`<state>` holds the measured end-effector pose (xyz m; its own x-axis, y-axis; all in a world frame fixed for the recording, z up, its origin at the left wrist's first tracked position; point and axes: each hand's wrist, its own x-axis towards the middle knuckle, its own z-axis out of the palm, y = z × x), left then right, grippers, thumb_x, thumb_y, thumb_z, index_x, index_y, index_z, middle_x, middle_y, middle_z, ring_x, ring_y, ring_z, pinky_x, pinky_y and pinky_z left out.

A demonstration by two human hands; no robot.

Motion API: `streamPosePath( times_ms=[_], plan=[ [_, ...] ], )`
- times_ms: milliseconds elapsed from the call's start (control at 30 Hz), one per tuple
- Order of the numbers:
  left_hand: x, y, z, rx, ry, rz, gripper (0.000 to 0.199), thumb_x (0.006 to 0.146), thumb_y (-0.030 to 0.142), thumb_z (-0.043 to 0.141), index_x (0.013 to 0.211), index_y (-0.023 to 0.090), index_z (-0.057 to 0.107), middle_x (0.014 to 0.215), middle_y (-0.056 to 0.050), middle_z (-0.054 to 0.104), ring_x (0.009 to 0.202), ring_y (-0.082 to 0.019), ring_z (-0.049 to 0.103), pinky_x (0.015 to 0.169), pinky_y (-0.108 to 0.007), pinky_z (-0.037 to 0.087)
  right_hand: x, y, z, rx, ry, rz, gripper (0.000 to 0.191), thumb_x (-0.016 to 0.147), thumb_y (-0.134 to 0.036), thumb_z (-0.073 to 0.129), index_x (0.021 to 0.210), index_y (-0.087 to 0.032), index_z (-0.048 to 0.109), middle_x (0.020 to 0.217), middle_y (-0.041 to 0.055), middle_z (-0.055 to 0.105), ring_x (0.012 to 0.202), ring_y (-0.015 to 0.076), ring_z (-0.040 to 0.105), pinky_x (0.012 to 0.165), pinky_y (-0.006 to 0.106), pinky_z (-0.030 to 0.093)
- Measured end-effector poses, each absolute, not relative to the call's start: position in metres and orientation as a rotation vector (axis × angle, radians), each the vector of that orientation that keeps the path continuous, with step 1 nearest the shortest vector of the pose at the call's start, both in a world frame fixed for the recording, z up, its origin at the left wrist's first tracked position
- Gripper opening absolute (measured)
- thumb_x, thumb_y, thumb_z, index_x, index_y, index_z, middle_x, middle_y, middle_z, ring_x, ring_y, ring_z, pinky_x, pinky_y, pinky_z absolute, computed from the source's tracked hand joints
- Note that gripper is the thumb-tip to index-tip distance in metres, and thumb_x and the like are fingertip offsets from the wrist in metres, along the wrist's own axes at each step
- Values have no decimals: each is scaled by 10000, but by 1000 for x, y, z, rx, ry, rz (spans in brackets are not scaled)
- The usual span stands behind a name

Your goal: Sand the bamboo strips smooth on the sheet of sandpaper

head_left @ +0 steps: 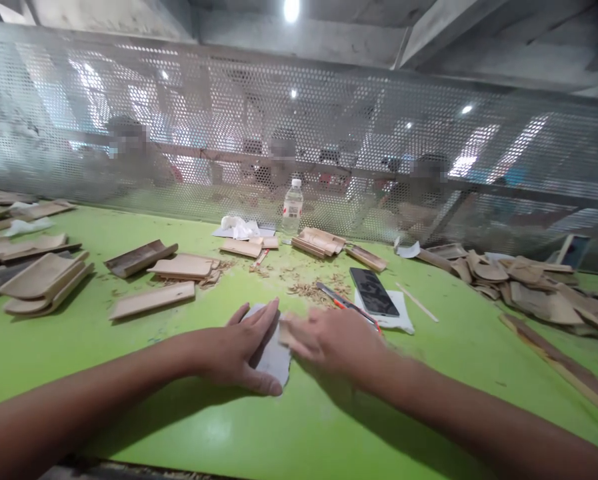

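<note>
My left hand (236, 350) lies flat with its fingers stretched out, pressing a pale grey sheet of paper (277, 365) onto the table. Whether that sheet is sandpaper I cannot tell. My right hand (336, 340) is closed around a small piece of bamboo (285, 331) and holds it against the sheet, close by my left fingers. Most of the piece is hidden by the hand, which is slightly blurred. Just beyond the right hand lie a utility knife (346, 303) with an orange-and-dark handle and a heap of wood shavings (311, 288).
The green table (189, 420) carries split bamboo pieces (151, 300) at left and a larger pile (533, 283) at right. A phone (373, 291) rests on white tissue. Before a perforated metal screen (203, 153) stands a water bottle (293, 208). People sit behind the screen.
</note>
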<state>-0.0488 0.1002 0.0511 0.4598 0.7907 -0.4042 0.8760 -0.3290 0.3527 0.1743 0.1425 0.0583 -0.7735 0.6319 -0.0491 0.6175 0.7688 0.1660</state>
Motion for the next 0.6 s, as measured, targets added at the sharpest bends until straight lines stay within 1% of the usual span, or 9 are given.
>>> streamPosePath(
  times_ms=[67,133,200,300,367,467,533,600],
  plan=[
    [-49,100,52,2209,1367,-196,1340,805,856,577,1625,130,-194,1684,-157,-75,1529,-457,-72,1190,-558,294,175,143,58,854,2919,266,440,1044,-482,477,1394,-263,629,874,72,716,623,168,587,491,283,213],
    [-48,99,52,2220,1371,-170,1333,807,855,578,1626,144,-197,1682,-165,-62,1530,-464,-50,1192,-578,274,176,144,57,873,2890,273,463,1032,-527,493,1403,-286,630,874,63,710,589,149,553,488,275,197],
    [-48,99,53,2213,1378,-165,1340,804,858,578,1627,134,-192,1681,-166,-65,1529,-465,-55,1194,-580,269,176,145,58,948,2863,253,485,1030,-552,478,1420,-302,624,862,55,702,552,132,509,488,268,182],
    [-48,99,53,2190,1374,-201,1338,801,866,576,1641,106,-136,1687,-156,-72,1526,-465,-86,1194,-563,283,176,145,59,784,2929,50,486,1011,-570,493,1386,-303,648,845,45,691,582,137,505,511,271,193],
    [-47,100,53,2178,1390,-219,1343,804,861,575,1636,88,-142,1689,-151,-75,1529,-459,-92,1190,-552,299,176,145,61,777,2917,-94,505,995,-611,489,1331,-290,685,785,34,667,599,146,498,528,270,210],
    [-47,100,53,2177,1410,-237,1348,815,840,576,1616,76,-193,1686,-144,-97,1536,-446,-91,1181,-540,320,176,148,63,1051,2854,-99,552,995,-639,452,1233,-231,736,673,15,589,563,140,425,535,274,205],
    [-48,101,52,2176,1401,-237,1349,808,850,571,1615,94,-201,1683,-146,-101,1534,-453,-89,1175,-549,327,177,148,65,1038,2859,-209,523,991,-627,462,1101,-213,762,619,-11,523,537,126,375,536,277,199],
    [-48,101,51,2176,1396,-224,1348,799,870,558,1617,119,-207,1682,-151,-95,1528,-467,-85,1166,-569,331,178,146,68,928,2863,-424,493,984,-619,478,937,-214,754,578,-35,455,521,112,353,536,275,202]
  ],
)
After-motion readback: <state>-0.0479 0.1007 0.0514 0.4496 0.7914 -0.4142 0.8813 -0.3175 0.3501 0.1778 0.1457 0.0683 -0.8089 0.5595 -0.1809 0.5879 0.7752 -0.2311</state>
